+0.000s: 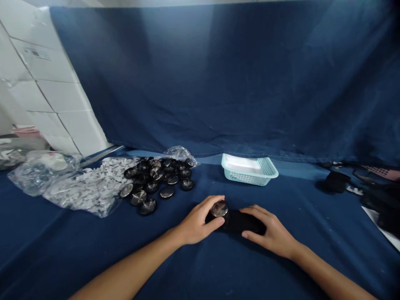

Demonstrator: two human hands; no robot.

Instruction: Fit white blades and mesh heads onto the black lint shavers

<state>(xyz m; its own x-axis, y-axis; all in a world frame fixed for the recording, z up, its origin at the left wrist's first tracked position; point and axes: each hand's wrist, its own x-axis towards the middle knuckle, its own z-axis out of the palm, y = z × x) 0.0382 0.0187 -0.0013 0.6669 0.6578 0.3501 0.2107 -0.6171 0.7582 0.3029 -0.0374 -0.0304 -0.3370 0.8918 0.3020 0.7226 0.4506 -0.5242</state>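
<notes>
My left hand (200, 221) is closed around a round black cap (220, 208) with a shiny metallic top that looks perforated. Its thumb and fingers grip the cap from both sides. Right beside it lies a longer black object (243, 221), dark enough that its shape and kind are hard to make out. The fingers and thumb of my right hand (271, 232) curve around the right end of this object. Cap and black object sit side by side low over the blue cloth; whether they are joined I cannot tell.
Several similar black caps with shiny tops (148, 206) are heaped at the left. Next to them, small grey pieces (93, 187) spill from a clear plastic bag. A light-blue basket (250, 179) holding white sheets stands behind my hands. Black items (337, 182) lie far right. A blue curtain (218, 83) hangs behind.
</notes>
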